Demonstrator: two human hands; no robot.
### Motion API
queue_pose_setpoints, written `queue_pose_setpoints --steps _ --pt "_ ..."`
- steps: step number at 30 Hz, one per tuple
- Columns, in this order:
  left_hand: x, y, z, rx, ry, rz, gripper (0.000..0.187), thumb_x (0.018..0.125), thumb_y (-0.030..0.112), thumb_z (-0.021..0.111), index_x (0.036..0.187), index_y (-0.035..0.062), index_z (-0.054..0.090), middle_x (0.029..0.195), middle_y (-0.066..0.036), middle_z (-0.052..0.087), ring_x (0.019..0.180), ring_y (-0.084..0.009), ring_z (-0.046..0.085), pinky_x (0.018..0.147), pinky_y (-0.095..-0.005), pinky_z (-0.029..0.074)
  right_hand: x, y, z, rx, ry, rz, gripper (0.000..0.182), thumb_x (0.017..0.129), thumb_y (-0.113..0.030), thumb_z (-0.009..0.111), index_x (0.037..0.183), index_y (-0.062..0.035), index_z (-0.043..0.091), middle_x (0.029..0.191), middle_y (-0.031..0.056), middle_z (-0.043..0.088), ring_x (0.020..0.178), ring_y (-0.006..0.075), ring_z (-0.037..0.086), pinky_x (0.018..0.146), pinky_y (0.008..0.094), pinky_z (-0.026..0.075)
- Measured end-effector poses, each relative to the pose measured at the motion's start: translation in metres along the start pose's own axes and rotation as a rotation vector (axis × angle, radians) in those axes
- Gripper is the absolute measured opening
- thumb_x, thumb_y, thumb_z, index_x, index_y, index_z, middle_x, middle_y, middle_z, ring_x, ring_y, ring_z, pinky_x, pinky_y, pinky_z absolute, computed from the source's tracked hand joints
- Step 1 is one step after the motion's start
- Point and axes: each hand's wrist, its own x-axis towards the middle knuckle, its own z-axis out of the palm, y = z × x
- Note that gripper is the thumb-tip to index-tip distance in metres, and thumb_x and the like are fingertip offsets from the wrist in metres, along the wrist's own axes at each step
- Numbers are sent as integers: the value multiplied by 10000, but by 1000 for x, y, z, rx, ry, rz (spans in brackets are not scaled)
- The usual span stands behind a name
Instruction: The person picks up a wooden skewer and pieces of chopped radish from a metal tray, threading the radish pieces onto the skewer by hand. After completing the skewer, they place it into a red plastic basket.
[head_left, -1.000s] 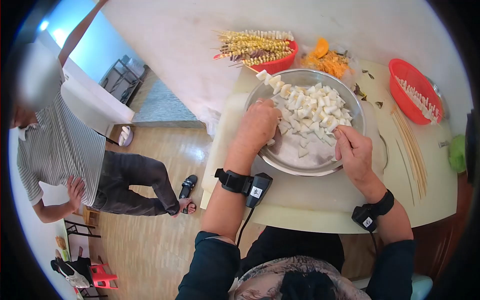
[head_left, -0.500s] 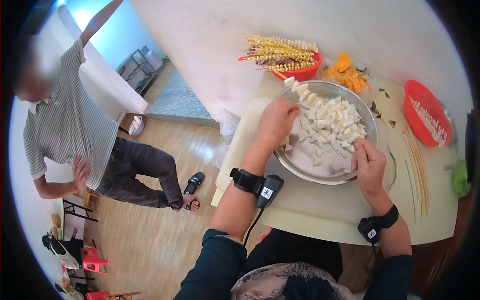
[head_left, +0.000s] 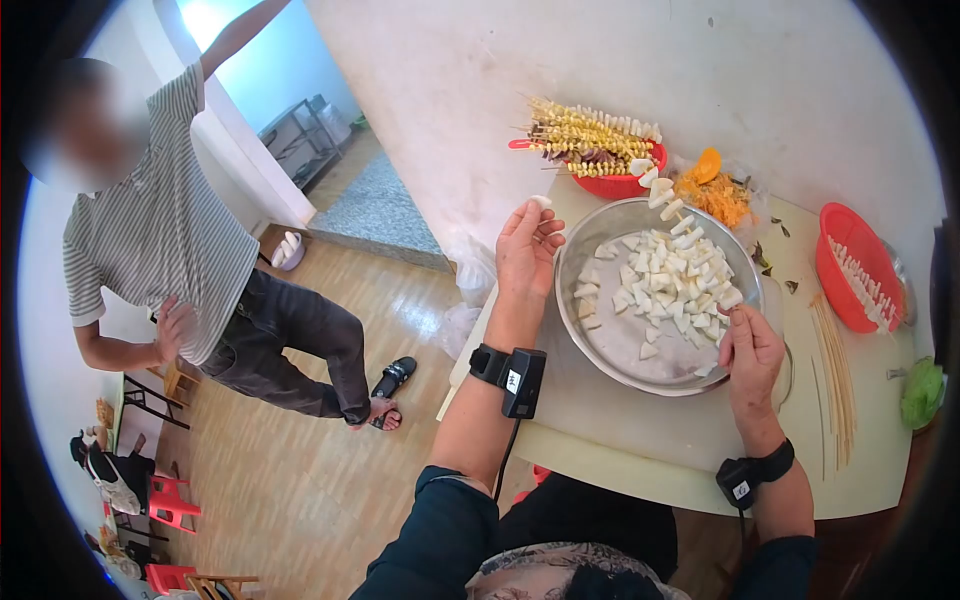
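Observation:
My left hand (head_left: 530,250) is raised at the left rim of a steel bowl (head_left: 572,345), its thumb and fingertips closed on a white piece (head_left: 541,202). Cut white chunks (head_left: 668,285) lie in the bowl. At the bowl's right side, my right hand (head_left: 752,352) is closed on the lower end of a skewer. White pieces (head_left: 661,193) are threaded on this skewer, which slants up and left over the chunks and past the far rim. Part of the skewer is hard to tell from the chunks behind it.
A red basket (head_left: 625,185) of loaded skewers and orange shreds (head_left: 715,197) sit behind the bowl. On the right are bare sticks (head_left: 835,385), another red basket (head_left: 832,270) and a green bundle (head_left: 921,392). A person in a striped shirt (head_left: 165,220) stands at left.
My left hand has moved up and left, away from the chunks, with a white piece in its fingertips. The threaded skewer's far end has swung right. The whole view has shifted slightly.

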Motion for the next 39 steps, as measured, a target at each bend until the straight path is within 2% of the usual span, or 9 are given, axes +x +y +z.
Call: queue_pose_setpoints --steps 25,27,31,39 --pt "2 4 -2 12 34 10 145 899 192 564 971 68 588 809 -36 596 719 -169 592 605 -265 487 1 -5 0 12 -10 10 227 948 -166 496 961 24 619 519 -25 466 449 37 399 432 185 299" --pt "1 3 0 -15 26 11 128 908 168 555 976 60 560 787 -45 609 665 -165 611 545 -260 500 0 -4 1 19 -13 6 227 947 -166 498 959 25 619 519 -25 467 449 38 399 433 186 300" --pt "0 3 0 -21 15 4 132 906 167 557 984 59 562 793 -44 612 665 -162 611 550 -259 503 0 -1 0 -7 -40 -13 207 937 -151 513 958 26 618 522 -23 472 455 43 412 434 191 313" --pt "4 4 -2 46 88 112 158 884 133 594 991 20 569 876 -86 632 747 -180 634 574 -264 517 -1 -1 3 -71 -129 -75 139 913 -79 526 922 31 611 551 -13 494 471 49 448 441 203 346"
